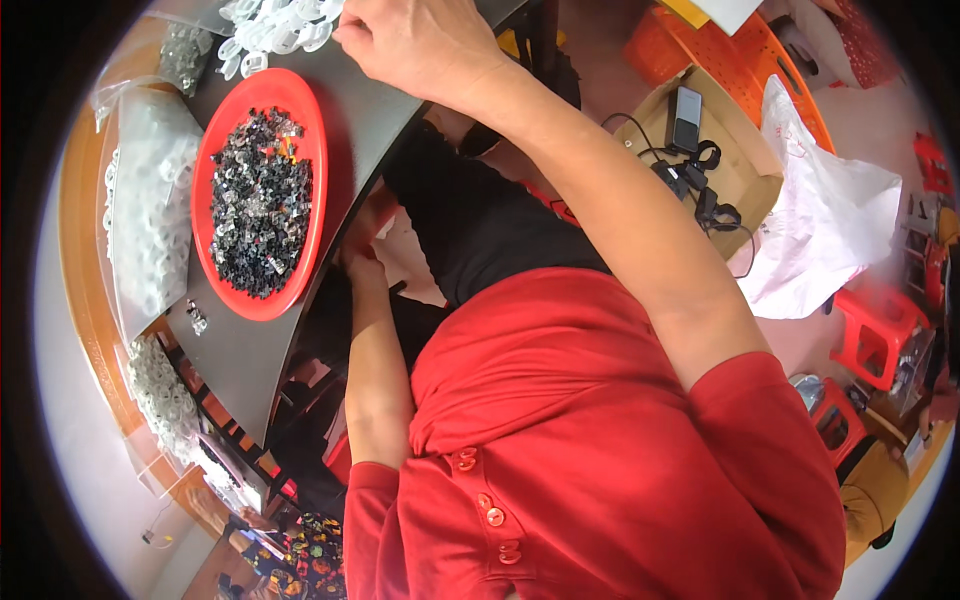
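Note:
My right hand is over the dark table at the top of the view, its fingers curled together beside a heap of white plastic pieces. Whatever those fingers hold, if anything, is hidden. Low by the table's edge, my left hand is in shadow, and its fingers do not show clearly. Between the table's edge and the far side lies a red oval tray, filled with small black and clear plastic parts. A few clear bits lie loose near the tray.
Clear bags of white pieces line the table's far left side. On the right stand a cardboard box with a black device and cables, an orange crate, a white plastic bag and red stools. Another person's patterned sleeve shows lower left.

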`<state>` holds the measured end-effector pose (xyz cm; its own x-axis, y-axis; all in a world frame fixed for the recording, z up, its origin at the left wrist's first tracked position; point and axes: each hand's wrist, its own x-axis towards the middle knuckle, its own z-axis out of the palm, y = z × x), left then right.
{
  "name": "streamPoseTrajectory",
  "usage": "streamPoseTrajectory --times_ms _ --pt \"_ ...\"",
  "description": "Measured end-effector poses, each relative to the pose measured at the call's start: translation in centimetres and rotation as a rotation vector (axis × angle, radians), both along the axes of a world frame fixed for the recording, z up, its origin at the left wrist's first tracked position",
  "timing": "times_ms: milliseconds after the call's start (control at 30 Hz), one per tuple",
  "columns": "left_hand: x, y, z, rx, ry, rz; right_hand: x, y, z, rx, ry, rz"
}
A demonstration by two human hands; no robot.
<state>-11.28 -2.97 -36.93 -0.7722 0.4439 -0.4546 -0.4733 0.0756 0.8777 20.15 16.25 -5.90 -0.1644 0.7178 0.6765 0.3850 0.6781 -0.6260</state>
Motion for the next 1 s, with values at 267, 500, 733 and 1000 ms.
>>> streamPoseTrajectory --times_ms 267,500,733,1000 --pt "0.7 -0.7 0.6 -0.131 -0.018 0.022 -0.2 -0.1 -0.2 -0.013 -0.035 0.018" --pt "4.8 1.8 3.7 -0.099 -0.084 0.116 0.4 0.1 -0.2 0.004 -0.033 -0.006" --pt "9.1 4.5 4.6 0.027 0.521 -0.46 -0.4 0.0 -0.1 0.004 -0.059 0.011" --pt "13.7 9.4 7.9 0.108 1.32 -0.849 -0.3 0.2 -0.1 0.008 -0.085 -0.012"
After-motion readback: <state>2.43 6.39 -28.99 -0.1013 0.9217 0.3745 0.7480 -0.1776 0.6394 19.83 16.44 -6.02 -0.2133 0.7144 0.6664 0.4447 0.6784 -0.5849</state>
